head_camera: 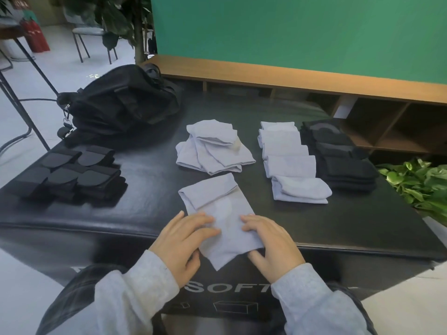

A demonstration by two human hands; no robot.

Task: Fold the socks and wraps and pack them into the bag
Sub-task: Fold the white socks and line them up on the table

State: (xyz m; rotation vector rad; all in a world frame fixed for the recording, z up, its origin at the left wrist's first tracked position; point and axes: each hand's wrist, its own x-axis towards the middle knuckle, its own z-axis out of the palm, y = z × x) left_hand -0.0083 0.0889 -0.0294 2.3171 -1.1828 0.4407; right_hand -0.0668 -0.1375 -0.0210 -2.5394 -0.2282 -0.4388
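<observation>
A grey sock (217,213) lies at the near edge of the black table (145,209), its far end folded back over itself and its near end hanging just past the edge. The left hand (186,240) rests on the sock's left side with fingers laid nearly straight across the fabric. The right hand (271,243) grips the sock's right side, fingers on top and thumb tucked beneath the edge.

Beyond it, near the middle of the table, sits a loose pile of grey socks (212,147). To the right of that pile a row of folded grey socks (290,163) runs from far to near, and just beside it, along the right edge, is a stack of black socks (343,155). At the left edge lie the black wraps (70,172), folded and set close together. The black bag (121,105) sits at the far left corner. Green leaves (418,182) show past the right edge of the table.
</observation>
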